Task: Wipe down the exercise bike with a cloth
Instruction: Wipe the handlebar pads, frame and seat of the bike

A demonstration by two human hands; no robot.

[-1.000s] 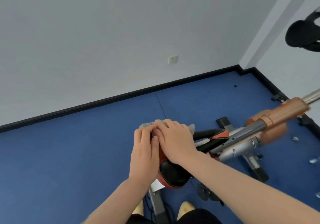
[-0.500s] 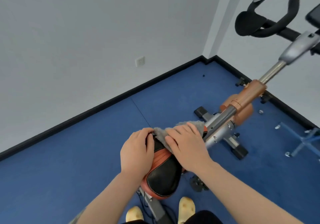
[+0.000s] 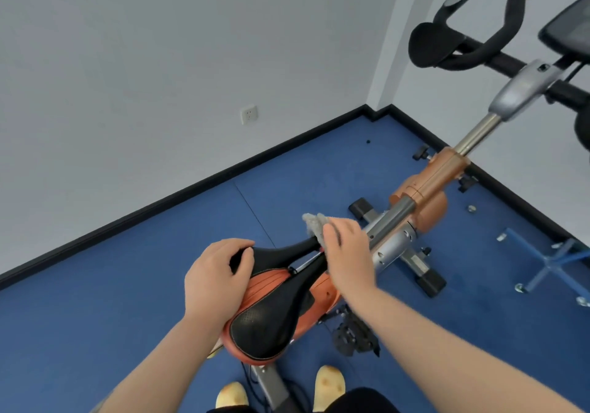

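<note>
Now L hand [image 3: 214, 280] grips left side of saddle [image 3: 274, 304], fingers curled over its edge. R hand [image 3: 346, 256] presses grey cloth [image 3: 314, 226] on saddle nose, fingers blurred, look curled on cloth. Cloth bunched at nose tip, just beside grey frame tube [image 3: 388, 221]. Bike [image 3: 424, 189] on blue floor [image 3: 95, 301], handlebars [image 3: 479, 29] top right. Yellow shoes [image 3: 329, 382] at bottom.

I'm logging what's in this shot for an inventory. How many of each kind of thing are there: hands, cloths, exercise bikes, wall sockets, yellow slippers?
Hands: 2, the left hand and the right hand
Grey cloth: 1
Exercise bike: 1
Wall socket: 1
Yellow slippers: 2, and
Total: 7
</note>
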